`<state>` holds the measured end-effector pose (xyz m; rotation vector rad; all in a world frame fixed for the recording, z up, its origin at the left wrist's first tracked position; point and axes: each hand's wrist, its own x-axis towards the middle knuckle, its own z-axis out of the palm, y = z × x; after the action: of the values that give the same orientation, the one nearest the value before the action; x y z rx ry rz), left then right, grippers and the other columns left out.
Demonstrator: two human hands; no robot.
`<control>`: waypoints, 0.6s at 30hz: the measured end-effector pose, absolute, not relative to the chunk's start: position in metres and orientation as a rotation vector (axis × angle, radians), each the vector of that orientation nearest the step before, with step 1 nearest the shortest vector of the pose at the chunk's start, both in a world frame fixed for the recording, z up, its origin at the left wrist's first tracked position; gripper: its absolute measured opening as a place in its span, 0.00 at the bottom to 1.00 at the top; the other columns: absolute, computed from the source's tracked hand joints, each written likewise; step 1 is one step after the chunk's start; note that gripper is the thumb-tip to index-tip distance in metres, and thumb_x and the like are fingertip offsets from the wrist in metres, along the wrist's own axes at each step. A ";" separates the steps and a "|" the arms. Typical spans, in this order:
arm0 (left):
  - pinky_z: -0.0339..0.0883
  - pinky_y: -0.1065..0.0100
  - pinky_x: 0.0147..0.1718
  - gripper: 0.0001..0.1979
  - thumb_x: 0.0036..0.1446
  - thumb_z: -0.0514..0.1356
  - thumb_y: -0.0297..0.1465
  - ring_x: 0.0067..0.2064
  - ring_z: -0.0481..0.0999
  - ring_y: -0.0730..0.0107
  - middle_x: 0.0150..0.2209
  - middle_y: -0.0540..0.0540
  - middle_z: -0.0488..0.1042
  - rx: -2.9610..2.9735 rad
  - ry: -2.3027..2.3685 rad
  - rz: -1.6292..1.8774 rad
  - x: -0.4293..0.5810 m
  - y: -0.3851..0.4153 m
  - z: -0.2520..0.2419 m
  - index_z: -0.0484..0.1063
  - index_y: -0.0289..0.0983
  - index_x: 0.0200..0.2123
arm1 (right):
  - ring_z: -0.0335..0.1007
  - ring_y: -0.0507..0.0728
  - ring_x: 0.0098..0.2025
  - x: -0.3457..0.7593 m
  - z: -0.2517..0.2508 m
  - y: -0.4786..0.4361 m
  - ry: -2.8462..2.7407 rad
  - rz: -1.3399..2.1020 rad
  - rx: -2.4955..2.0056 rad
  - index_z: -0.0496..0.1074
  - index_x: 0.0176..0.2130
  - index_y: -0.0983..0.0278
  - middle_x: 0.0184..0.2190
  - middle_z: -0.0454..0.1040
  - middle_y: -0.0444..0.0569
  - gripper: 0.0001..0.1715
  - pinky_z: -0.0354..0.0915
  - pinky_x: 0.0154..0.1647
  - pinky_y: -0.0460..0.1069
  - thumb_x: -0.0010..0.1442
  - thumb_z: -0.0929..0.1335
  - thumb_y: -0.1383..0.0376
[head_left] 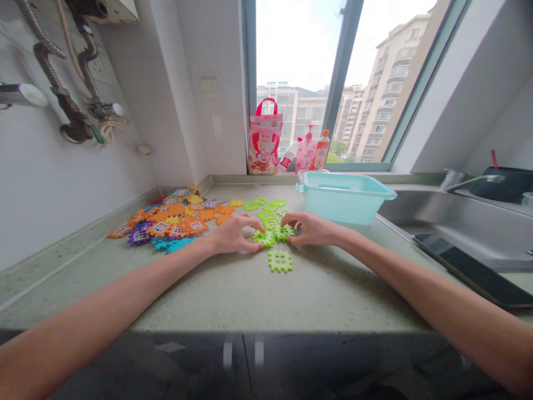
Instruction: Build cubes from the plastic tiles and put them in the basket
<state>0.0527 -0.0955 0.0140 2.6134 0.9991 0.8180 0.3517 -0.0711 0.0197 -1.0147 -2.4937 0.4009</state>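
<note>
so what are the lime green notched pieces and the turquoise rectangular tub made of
Lime green notched pieces: probably plastic, fairly matte, judging by uniform colour and moulded-looking teeth. Turquoise rectangular tub: likely smooth plastic, given its even colour and rounded rim.

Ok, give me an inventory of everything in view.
Counter: one, speckled pale green, centre
Window-cut interlocking pieces: several, lime green, mid-counter
Mixed interlocking pieces: pile, mostly orange, counter's left
Sink: one, steel, right
Basin: one, turquoise, between pieces and sink
Faucet: one, silver, sink's far edge
Flat device: one, black, sink's near edge
Window: one, grey-framed, behind counter
Carry bag: one, pink, at window
Bottles: three, white, pink, orange-capped, right of bag
Wall switch: one, white, left of window
Corrugated hoses: two, metallic, upper left
Wall unit: one, whitish, top left
Buildings: several, beige, outside
Cabinet doors: two, black, below counter
Left hand: one, bare, gripping a green piece
Right hand: one, bare, gripping another green piece
</note>
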 end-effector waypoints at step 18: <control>0.71 0.57 0.53 0.52 0.47 0.76 0.46 0.51 0.81 0.53 0.48 0.43 0.81 2.563 1.111 0.805 0.053 -0.097 0.013 0.62 0.40 0.71 | 0.78 0.61 0.46 0.311 0.015 -0.085 -2.451 0.250 -0.705 0.81 0.51 0.59 0.44 0.83 0.51 0.18 0.70 0.53 0.56 0.62 0.76 0.58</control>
<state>0.0526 -0.0973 0.0134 2.5633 1.1112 0.8049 0.3107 -0.0849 0.0147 -0.7046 -2.4511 0.2500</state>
